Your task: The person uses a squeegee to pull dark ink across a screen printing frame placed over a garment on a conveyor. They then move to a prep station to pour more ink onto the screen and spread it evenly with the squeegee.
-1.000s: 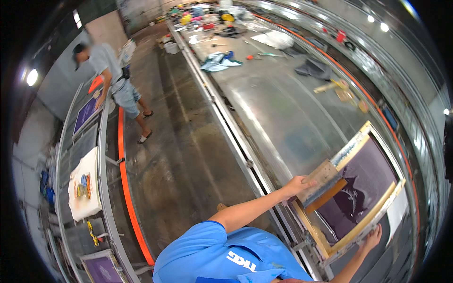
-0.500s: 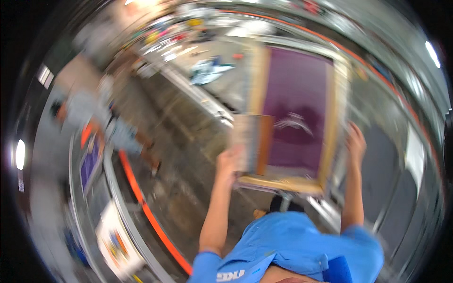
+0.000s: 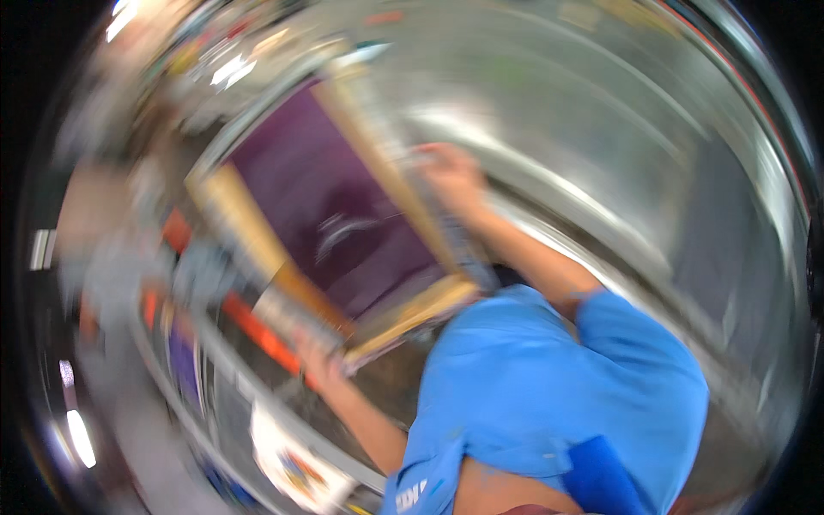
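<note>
A screen printing frame [image 3: 232,202] with a purple mesh and pale yellowish borders is tilted in front of me, its top leaning to the left. My left hand [image 3: 319,360] grips its lower left corner, together with a flat pale piece [image 3: 287,311] lying along that edge; blur hides what the piece is. On the opposite long side, my right hand [image 3: 452,178] is closed at the frame's edge, its fingertips smeared by motion. A faint light curved print shows on the purple mesh [image 3: 352,193].
Along the right runs a long grey table [image 3: 549,103] with a metal edge. Beyond a rail at the left, a white sheet with a colourful print [image 3: 296,463] lies on another table. A blurred person [image 3: 129,275] in grey stands at the far left, near an orange strip [image 3: 257,330].
The frame has swung left and tilted anticlockwise with both hands. My right arm now reaches across toward the left, and the view has turned, bringing the grey table into the middle.
</note>
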Motion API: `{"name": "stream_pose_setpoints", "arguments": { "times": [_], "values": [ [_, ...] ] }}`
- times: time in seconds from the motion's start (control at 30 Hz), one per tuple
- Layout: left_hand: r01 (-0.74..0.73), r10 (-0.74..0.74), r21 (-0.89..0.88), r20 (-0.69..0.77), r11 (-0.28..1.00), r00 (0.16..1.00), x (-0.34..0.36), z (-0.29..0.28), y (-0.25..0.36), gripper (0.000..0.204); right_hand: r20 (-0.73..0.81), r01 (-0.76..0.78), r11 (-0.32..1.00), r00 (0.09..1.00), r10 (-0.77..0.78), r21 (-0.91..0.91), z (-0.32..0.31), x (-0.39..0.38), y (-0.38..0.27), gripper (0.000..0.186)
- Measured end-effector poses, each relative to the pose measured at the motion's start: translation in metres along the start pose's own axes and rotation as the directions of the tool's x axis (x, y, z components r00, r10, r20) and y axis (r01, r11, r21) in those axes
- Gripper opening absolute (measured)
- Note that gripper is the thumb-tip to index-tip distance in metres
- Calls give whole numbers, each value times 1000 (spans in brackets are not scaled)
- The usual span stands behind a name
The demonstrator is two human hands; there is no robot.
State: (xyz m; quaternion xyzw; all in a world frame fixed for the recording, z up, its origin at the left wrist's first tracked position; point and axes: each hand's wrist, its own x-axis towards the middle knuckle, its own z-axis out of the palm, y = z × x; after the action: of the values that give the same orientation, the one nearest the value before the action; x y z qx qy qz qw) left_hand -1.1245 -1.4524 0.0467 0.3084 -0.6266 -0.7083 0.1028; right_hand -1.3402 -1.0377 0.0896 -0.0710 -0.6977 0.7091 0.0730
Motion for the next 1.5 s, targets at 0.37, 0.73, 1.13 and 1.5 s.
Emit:
{"name": "stream_pose_setpoints", "arguments": {
  "times": [0.37, 0.73, 1.13, 1.5],
  "values": [
    [-33, -37, -143, -459, 989, 888, 23, 31, 46, 64, 508, -349, 924, 831, 228, 157, 123, 110, 25, 30],
    [-76, -33, -299, -343, 951, 939, 228, -42, 79, 58, 500, -380, 921, 817, 287, 92, 329, 198, 43, 30],
    [103, -121, -93, -224, 990, 967, 415, -113, 145, 63, 497, -381, 921, 816, 295, 80, 449, 262, 67, 20],
    [121, -139, -119, -152, 985, 979, 658, -156, 159, 62, 291, -416, 894, 887, 359, 167, 633, 349, 57, 16]
  ]
}}
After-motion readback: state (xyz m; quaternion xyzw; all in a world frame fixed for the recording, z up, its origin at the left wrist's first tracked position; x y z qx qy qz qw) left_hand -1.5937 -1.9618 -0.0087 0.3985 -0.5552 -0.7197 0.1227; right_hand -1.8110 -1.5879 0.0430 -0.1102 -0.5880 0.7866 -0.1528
